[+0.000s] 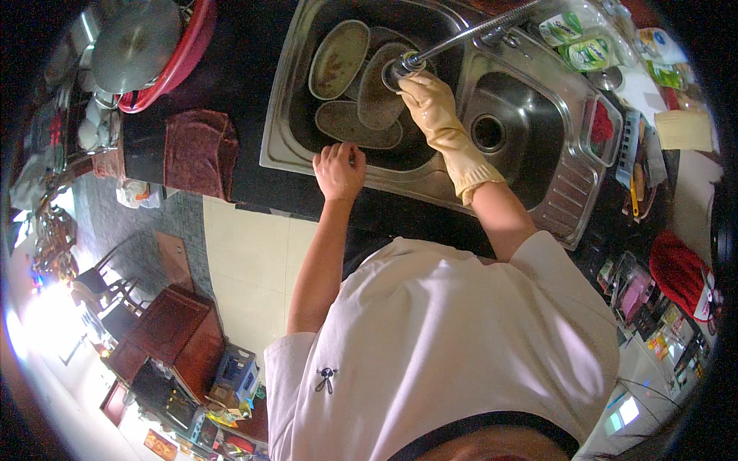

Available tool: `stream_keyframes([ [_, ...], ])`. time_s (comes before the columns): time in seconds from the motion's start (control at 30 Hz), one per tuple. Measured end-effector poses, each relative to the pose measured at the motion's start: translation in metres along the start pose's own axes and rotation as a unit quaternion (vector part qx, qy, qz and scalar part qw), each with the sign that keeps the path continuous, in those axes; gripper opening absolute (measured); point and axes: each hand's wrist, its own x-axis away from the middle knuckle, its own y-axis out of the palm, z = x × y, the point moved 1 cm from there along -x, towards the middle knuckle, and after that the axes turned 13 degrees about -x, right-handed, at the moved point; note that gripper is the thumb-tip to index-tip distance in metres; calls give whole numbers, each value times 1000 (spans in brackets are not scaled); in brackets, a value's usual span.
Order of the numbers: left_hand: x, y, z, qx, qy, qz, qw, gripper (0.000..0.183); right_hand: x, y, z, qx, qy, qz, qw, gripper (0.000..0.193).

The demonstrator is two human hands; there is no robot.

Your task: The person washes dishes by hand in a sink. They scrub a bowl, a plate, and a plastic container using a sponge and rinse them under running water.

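My right hand [430, 107], in a cream rubber glove, is closed around the round head of the faucet [393, 73] above the left basin. A ribbed metal hose [477, 31] runs from that head toward the upper right. Below it, several oval dishes [339, 60] with brownish insides lie in the left basin of the steel sink [278, 115]; some overlap. My bare left hand [339, 170] rests at the front edge of this basin, its fingers curled over the rim. Part of its fingertips is hidden.
The right basin holds a round drain [488, 132]. Green-labelled bottles [588, 54] stand at the back right, near a clear plastic tub [603, 131]. A brown cloth [200, 154] hangs over the counter edge at left, by a red basin [173, 73] and a metal lid [137, 46].
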Motion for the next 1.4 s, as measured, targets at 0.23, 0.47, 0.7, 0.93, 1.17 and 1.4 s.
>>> stream_keyframes([
  [0.23, 1, 1, 1, -3, 3, 14, 1000, 12, 19, -20, -9, 26, 8, 32, 999, 17],
  [0.47, 1, 1, -1, -12, 6, -9, 1000, 13, -1, -50, -27, -317, 509, -79, 796, 33],
  [0.7, 1, 1, -2, -28, -8, -13, 999, 14, -48, -36, -14, -175, 535, -319, 763, 35],
  [0.93, 6, -5, -2, -9, -20, -29, 999, 17, -25, 22, 20, 233, 323, -502, 768, 29],
  [1.17, -4, -2, 2, -12, -22, -46, 999, 17, -23, 36, 39, 165, 398, -522, 736, 30],
  [1.4, -1, 0, 2, 5, -4, -23, 1000, 15, -20, -15, 27, -176, 530, -263, 787, 36],
])
